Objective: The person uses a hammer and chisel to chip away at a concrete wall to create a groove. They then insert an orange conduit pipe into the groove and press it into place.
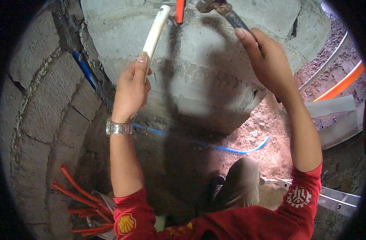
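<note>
My left hand [134, 82] is closed round the lower part of a long white stick [157, 34], thumb flat along it. The stick looks like plastic, tilts up to the right and has a notch at its upper end. My right hand [267, 60] grips the dark handle of a hammer [235, 20]. Its rusty head is at the top edge of view, to the right of the stick and apart from it. Both hands are raised before a grey block wall [215, 76]. An orange-red conduit [180, 11] ends between the stick and the hammer head.
Blue conduit [83, 68] lies in a groove in the left wall, and a blue tube [231, 149] runs low across the middle. Several orange-red tubes [81, 194] stick out at lower left. At right are an orange pipe [343, 82], grey boards [331, 108] and a metal ladder [339, 200].
</note>
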The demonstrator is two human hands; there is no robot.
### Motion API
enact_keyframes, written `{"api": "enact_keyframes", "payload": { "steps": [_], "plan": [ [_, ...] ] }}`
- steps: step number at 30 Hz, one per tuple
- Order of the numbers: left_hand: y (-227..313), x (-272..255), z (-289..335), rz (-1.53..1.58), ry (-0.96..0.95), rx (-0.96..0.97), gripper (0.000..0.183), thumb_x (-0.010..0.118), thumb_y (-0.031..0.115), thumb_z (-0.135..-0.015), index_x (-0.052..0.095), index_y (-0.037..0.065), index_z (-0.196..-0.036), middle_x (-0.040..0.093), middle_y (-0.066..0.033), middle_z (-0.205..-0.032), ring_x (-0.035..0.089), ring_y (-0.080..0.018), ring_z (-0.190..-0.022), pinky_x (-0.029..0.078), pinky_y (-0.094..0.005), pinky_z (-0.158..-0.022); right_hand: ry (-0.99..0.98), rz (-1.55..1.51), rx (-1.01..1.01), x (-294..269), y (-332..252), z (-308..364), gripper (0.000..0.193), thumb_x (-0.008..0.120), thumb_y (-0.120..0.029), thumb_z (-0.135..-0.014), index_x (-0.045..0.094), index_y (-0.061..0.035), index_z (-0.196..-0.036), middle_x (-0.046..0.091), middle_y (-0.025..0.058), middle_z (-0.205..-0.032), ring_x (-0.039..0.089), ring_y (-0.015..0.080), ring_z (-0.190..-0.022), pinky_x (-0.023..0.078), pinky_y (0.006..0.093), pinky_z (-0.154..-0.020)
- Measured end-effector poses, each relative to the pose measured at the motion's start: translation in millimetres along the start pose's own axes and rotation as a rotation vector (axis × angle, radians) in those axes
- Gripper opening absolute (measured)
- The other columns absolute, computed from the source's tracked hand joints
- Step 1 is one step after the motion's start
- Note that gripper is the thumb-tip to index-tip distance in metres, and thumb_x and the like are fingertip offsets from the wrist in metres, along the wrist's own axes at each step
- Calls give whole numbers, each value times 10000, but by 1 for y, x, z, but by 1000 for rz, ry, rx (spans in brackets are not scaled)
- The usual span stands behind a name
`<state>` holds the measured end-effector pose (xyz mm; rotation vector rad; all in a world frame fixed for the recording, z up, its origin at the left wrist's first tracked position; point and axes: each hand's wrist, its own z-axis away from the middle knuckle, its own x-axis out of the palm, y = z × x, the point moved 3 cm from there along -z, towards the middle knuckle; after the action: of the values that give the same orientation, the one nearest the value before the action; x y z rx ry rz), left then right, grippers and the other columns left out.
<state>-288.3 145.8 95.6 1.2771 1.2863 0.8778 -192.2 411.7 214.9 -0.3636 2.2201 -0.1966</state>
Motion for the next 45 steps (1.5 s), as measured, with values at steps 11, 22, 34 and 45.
{"api": "enact_keyframes", "payload": {
  "steps": [11,22,34,45],
  "plan": [
    [-30,51,-32,-40,135,377,479,421,484,-1081,560,68,-888,425,55,-589,391,-55,-492,324,-264,-446,113,60,-74,-5,-9,-2,509,518,-493,-1032,591,0,-932,582,233,-704,568,404,-685,464,470,-648],
    [-32,68,-22,-182,180,344,435,428,416,-1082,537,8,-979,599,-284,-773,589,-514,-740,434,-539,-618,272,-136,-283,13,-44,0,350,597,-363,-1026,540,-31,-928,552,185,-662,530,337,-590,454,389,-557],
    [-35,71,-31,-204,188,402,477,391,437,-1095,551,16,-938,520,-115,-667,496,-261,-600,425,-412,-567,186,140,-232,40,-13,-12,425,585,-401,-1012,558,15,-930,631,265,-701,652,461,-661,506,505,-572],
    [-36,63,-36,-160,137,384,511,380,491,-1089,559,44,-918,456,18,-652,422,-88,-552,367,-295,-500,135,688,-576,47,-10,-21,357,583,-334,-1021,547,7,-920,590,190,-619,614,384,-513,501,473,-470]
  ]
}}
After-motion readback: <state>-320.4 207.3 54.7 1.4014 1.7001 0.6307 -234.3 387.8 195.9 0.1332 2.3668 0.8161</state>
